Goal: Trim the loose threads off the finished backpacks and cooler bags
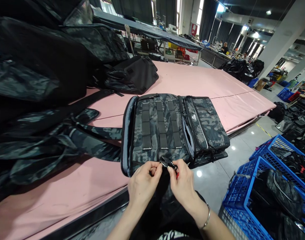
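A dark camouflage backpack (158,126) lies flat at the table's near edge, its main zip opening gaping on the left side and a pocket opening gaping near its middle. My right hand (183,183) is closed round small pliers (167,162), with a bit of red handle showing below the fingers. Their metal jaws point left, at the bag's near edge. Just left of the jaws, my left hand (145,181) pinches at that same edge. What lies between its fingertips is too small to make out.
More camouflage bags (92,46) are heaped on the left of the pink table (187,80). Blue crates (238,193) holding dark bags stand on the floor to the right. Long work tables and people are in the background.
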Motion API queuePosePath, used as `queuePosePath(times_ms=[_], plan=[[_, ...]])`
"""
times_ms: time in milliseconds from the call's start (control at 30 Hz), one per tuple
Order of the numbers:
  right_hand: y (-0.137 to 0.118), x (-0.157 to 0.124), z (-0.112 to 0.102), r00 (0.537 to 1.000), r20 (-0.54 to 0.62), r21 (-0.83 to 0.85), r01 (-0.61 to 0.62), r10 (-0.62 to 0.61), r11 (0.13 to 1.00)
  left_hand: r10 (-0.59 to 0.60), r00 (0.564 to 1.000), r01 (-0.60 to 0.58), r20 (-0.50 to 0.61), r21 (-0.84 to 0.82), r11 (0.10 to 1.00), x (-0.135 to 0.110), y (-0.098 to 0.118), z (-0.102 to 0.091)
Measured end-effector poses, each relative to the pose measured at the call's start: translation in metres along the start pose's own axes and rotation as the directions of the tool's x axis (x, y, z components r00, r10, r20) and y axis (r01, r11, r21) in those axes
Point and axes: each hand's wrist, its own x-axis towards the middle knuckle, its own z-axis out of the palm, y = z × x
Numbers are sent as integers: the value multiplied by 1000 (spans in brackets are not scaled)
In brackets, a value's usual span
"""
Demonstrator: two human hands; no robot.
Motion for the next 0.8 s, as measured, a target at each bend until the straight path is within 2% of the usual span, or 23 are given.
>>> queuePosePath(times_ms=[267,367,600,800], plan=[[-3,-2,3,1000,-2,-122,-12,12,992,26,1000,-25,-7,9,1000,0,-3,3],[-4,-1,1,1000,0,-121,-7,7,993,17,1000,-17,-4,9,1000,0,-1,1],[3,0,3,1000,5,-5,-15,15,1000,9,1000,-9,6,14,1000,1,0,0],[12,-3,15,992,7,211,-124,126,970,17,1000,-17,1,11,1000,1,-2,0]])
